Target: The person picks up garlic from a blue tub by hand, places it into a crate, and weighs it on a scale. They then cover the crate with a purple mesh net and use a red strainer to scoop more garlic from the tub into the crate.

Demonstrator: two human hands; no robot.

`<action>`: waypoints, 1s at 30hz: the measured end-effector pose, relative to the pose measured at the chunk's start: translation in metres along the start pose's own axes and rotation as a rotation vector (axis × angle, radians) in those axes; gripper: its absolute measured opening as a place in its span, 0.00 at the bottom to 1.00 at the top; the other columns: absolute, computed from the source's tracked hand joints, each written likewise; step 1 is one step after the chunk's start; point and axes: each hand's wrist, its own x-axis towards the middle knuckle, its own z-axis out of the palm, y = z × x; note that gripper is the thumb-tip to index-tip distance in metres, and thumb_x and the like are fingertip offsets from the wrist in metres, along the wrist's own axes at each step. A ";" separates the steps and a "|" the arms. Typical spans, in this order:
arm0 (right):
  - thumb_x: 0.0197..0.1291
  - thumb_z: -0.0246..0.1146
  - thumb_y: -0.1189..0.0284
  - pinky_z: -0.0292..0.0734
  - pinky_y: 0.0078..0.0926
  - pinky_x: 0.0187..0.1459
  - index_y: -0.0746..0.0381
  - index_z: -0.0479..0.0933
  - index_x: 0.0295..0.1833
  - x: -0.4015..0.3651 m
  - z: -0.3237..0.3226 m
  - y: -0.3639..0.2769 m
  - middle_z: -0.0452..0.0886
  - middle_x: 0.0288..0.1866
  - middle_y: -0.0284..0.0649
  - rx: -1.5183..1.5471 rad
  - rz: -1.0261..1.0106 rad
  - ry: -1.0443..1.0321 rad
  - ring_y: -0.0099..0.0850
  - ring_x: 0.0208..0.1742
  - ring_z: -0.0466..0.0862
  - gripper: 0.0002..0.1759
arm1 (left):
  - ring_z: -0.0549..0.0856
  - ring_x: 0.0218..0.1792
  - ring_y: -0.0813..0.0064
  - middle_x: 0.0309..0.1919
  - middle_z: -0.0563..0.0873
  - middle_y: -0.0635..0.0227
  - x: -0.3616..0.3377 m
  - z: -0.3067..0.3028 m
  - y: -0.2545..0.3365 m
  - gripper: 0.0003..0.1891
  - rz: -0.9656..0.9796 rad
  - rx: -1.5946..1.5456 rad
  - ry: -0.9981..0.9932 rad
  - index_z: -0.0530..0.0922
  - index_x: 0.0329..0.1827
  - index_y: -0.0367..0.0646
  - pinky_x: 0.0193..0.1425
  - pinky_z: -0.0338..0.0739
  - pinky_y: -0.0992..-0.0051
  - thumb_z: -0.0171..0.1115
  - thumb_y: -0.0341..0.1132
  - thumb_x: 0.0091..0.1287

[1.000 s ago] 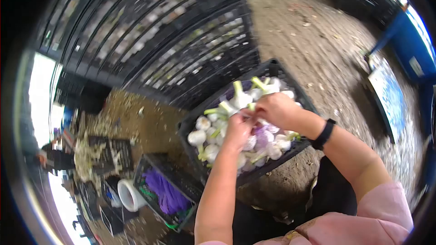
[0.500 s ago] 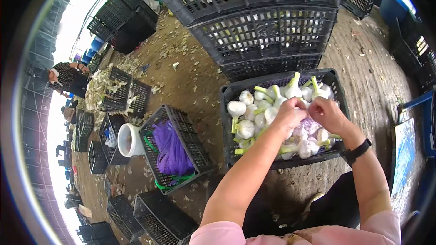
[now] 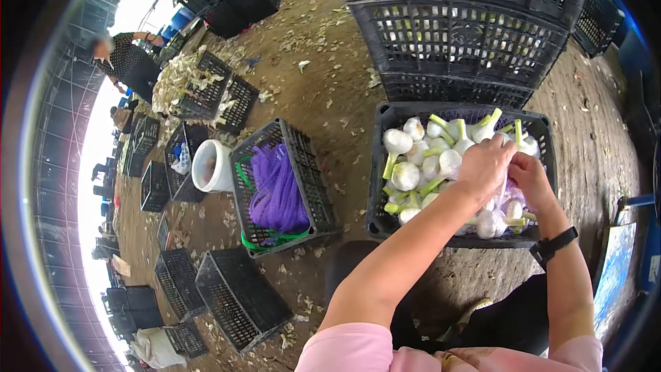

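A black plastic crate (image 3: pixel 376 165) in front of me holds many white garlic bulbs (image 3: pixel 406 176) with cut green stems. Above its right half, my left hand (image 3: pixel 484 167) and my right hand (image 3: pixel 531 176) meet, with fingers pinched together. Both grip the gathered part of a purple mesh net bag (image 3: pixel 508 194), which hangs just under my fingers. Garlic shows through and around the netting, but my hands hide the exact pinch point. A single bulb (image 3: pixel 491 223) lies below my hands near the crate's front edge.
Stacked black crates (image 3: pixel 468 34) full of garlic rise behind. To the left stand a crate (image 3: pixel 318 186) with purple mesh netting (image 3: pixel 275 189), a white bucket (image 3: pixel 212 165) and more crates (image 3: pixel 241 300). Another person (image 3: pixel 131 58) stands far left beside piled trimmings (image 3: pixel 186 83).
My view has shifted, so the crates sit further right or lower in it. My hands have come closer together, now touching over the mesh net bag.
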 end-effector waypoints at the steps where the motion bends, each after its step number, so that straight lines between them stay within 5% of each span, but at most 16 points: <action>1: 0.59 0.56 0.77 0.67 0.13 0.30 0.67 0.79 0.39 0.003 -0.002 0.003 0.78 0.29 0.28 -0.033 -0.028 0.022 0.14 0.28 0.72 0.08 | 0.82 0.33 0.63 0.28 0.79 0.62 0.000 -0.001 -0.001 0.03 0.005 -0.008 0.005 0.75 0.30 0.43 0.33 0.78 0.67 0.58 0.31 0.55; 5: 0.53 0.59 0.78 0.73 0.20 0.31 0.70 0.78 0.35 0.001 -0.012 -0.012 0.79 0.23 0.39 -0.547 -0.241 0.219 0.21 0.26 0.77 0.06 | 0.82 0.33 0.69 0.29 0.79 0.66 -0.004 -0.010 -0.005 0.04 0.158 0.154 -0.006 0.78 0.25 0.45 0.34 0.77 0.69 0.61 0.34 0.54; 10: 0.49 0.60 0.76 0.73 0.29 0.30 0.65 0.79 0.29 0.010 -0.017 -0.007 0.79 0.25 0.45 -0.859 -0.375 0.301 0.36 0.25 0.80 0.04 | 0.80 0.38 0.71 0.29 0.80 0.71 -0.011 -0.025 -0.005 0.07 0.242 0.267 -0.087 0.80 0.25 0.49 0.44 0.70 0.68 0.54 0.35 0.57; 14: 0.48 0.61 0.75 0.72 0.28 0.29 0.64 0.77 0.28 0.015 -0.015 -0.001 0.78 0.23 0.44 -0.879 -0.402 0.332 0.36 0.24 0.79 0.03 | 0.82 0.36 0.71 0.28 0.81 0.70 -0.025 -0.065 0.003 0.06 0.319 0.229 -0.303 0.80 0.26 0.47 0.42 0.73 0.67 0.55 0.35 0.55; 16: 0.48 0.62 0.77 0.71 0.26 0.29 0.63 0.78 0.28 0.020 -0.025 0.007 0.78 0.23 0.43 -0.951 -0.318 0.361 0.33 0.23 0.78 0.01 | 0.82 0.33 0.69 0.27 0.82 0.70 -0.028 -0.103 0.005 0.06 0.196 0.084 -0.401 0.80 0.28 0.45 0.39 0.75 0.66 0.58 0.36 0.55; 18: 0.55 0.61 0.75 0.70 0.23 0.29 0.61 0.80 0.40 0.035 -0.057 0.025 0.81 0.33 0.38 -0.774 -0.459 0.382 0.26 0.26 0.76 0.07 | 0.83 0.32 0.69 0.28 0.83 0.68 -0.040 -0.170 -0.005 0.07 0.030 -0.111 -0.391 0.81 0.32 0.43 0.37 0.77 0.68 0.62 0.36 0.54; 19: 0.57 0.60 0.74 0.70 0.21 0.29 0.60 0.79 0.46 0.041 -0.066 0.030 0.82 0.37 0.35 -0.658 -0.531 0.385 0.23 0.27 0.74 0.11 | 0.84 0.31 0.71 0.29 0.84 0.67 -0.050 -0.216 -0.023 0.09 -0.069 -0.234 -0.333 0.82 0.35 0.42 0.37 0.78 0.70 0.65 0.37 0.54; 20: 0.59 0.60 0.73 0.69 0.19 0.29 0.61 0.77 0.49 0.036 -0.061 0.019 0.81 0.40 0.34 -0.576 -0.476 0.416 0.21 0.27 0.73 0.13 | 0.84 0.34 0.77 0.36 0.86 0.66 -0.066 -0.250 -0.042 0.14 -0.408 -0.415 -0.269 0.82 0.43 0.42 0.41 0.79 0.75 0.68 0.36 0.55; 22: 0.61 0.58 0.72 0.67 0.15 0.29 0.61 0.74 0.56 0.014 -0.056 -0.018 0.80 0.45 0.30 -0.413 -0.375 0.490 0.17 0.28 0.71 0.17 | 0.83 0.37 0.81 0.37 0.85 0.68 -0.110 -0.278 -0.123 0.13 -0.672 -0.427 0.148 0.79 0.48 0.42 0.45 0.78 0.79 0.62 0.33 0.61; 24: 0.65 0.54 0.71 0.60 0.11 0.26 0.62 0.73 0.57 0.001 -0.070 -0.025 0.78 0.46 0.30 -0.283 -0.443 0.409 0.12 0.27 0.65 0.16 | 0.83 0.41 0.74 0.41 0.85 0.63 -0.192 -0.275 -0.224 0.15 -0.775 -0.060 0.596 0.80 0.48 0.41 0.48 0.75 0.75 0.62 0.38 0.61; 27: 0.68 0.50 0.68 0.59 0.13 0.27 0.63 0.74 0.51 -0.036 -0.039 -0.064 0.78 0.41 0.31 -0.394 -0.560 0.405 0.13 0.24 0.63 0.14 | 0.79 0.52 0.59 0.48 0.81 0.55 -0.315 -0.236 -0.322 0.25 -1.361 0.301 0.465 0.76 0.51 0.40 0.56 0.71 0.65 0.64 0.49 0.56; 30: 0.68 0.50 0.63 0.58 0.13 0.27 0.64 0.75 0.45 -0.070 -0.006 -0.081 0.76 0.36 0.31 -0.492 -0.535 0.315 0.14 0.23 0.63 0.15 | 0.79 0.51 0.59 0.48 0.81 0.57 -0.355 -0.191 -0.344 0.24 -1.347 0.428 0.396 0.77 0.49 0.42 0.56 0.72 0.64 0.65 0.48 0.55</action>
